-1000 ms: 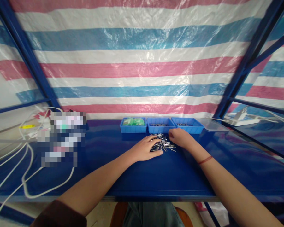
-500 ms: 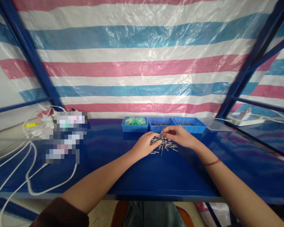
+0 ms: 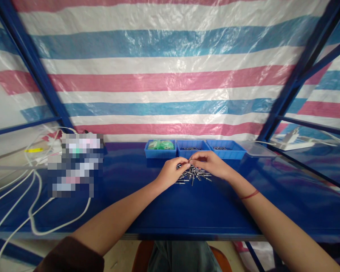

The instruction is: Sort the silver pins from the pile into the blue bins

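"Right hand [image 3: 211, 164] first: since a second ago it has come in leftward from beside the bins, and its fingertips now meet those of the left hand [image 3: 170, 170], which was spread over the pile before."

"What have the hands got hold of?"

"Can't tell. On both, the fingers are bent in toward the thumb. The fingertips hide whatever may be pinched there, and how tightly each hand closes doesn't show. Some metal shows in the gap between left thumb and fingers."

"And the metal pins [image 3: 197, 174]?"

"One loose heap on the blue table [image 3: 192, 211], just below the meeting fingertips and spreading from there toward the person and to the right, under the right hand's near edge. They overlap too much to count."

"Count the rest, then."

"Two hands. Three blue bins in a row behind them: the left bin [image 3: 160, 154] has green packets [image 3: 163, 144], while the middle bin [image 3: 184, 153] and the right bin [image 3: 229, 155] each have some small metal pieces. One red band [image 3: 249, 195] circles the right wrist."
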A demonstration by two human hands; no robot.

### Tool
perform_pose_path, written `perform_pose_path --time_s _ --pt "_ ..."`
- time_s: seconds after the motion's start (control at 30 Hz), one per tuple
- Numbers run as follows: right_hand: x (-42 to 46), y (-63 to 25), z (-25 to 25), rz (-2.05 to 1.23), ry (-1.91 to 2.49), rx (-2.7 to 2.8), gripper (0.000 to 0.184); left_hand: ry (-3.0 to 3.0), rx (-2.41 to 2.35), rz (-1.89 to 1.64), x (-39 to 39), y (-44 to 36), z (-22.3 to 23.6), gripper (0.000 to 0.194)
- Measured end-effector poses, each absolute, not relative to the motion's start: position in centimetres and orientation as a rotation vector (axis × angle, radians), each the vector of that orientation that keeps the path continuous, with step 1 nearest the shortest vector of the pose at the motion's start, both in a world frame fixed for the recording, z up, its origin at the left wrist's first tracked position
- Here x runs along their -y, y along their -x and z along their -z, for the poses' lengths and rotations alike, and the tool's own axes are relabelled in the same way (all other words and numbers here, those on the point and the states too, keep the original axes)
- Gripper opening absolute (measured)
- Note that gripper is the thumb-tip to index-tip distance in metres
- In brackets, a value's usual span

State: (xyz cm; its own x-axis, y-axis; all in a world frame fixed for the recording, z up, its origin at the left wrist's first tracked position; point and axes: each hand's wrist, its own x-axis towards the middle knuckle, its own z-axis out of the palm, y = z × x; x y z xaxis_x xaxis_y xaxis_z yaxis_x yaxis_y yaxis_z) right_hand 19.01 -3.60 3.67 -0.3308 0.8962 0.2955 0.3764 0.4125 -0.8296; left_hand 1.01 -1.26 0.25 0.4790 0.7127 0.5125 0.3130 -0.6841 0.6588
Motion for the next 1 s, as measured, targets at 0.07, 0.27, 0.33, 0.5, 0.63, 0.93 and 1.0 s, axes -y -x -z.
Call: perform_pose_path --time_s 0.07,0.27,0.33,0.5,0.63,0.93,1.0 --pt "3.5 -19.0 -3.6 -0.807 1.088 1.876 0.027 -2.232 -0.845 -1.111 1.1 -1.1 -0.1 0.015" --pt "3.4 -18.8 -3.5 -0.762 1.033 1.832 0.027 -2.235 -0.819 -1.146 0.8 -1.1 0.4 0.019" --pt "3.5 -18.7 -3.6 -0.751 1.019 1.821 0.027 -2.242 -0.815 -1.202 0.8 -1.1 0.3 0.018" --pt "3.5 -18.7 -3.4 -0.606 1.077 1.956 0.025 -2.263 -0.831 -1.34 1.0 -0.9 -0.1 0.014" --pt "2.8 -19.8 -3.3 -0.459 1.197 2.03 0.025 -2.317 -0.878 -1.305 0.9 -0.8 0.0 0.026" --pt "0.5 -27.3 -2.8 0.322 1.975 1.435 0.031 -2.799 -0.764 -0.758 2.4 -0.4 -0.4 0.05" --pt "0.8 -27.5 -3.1 0.341 1.998 1.511 0.035 -2.815 -0.855 -0.642 2.6 -0.4 -0.2 0.06"
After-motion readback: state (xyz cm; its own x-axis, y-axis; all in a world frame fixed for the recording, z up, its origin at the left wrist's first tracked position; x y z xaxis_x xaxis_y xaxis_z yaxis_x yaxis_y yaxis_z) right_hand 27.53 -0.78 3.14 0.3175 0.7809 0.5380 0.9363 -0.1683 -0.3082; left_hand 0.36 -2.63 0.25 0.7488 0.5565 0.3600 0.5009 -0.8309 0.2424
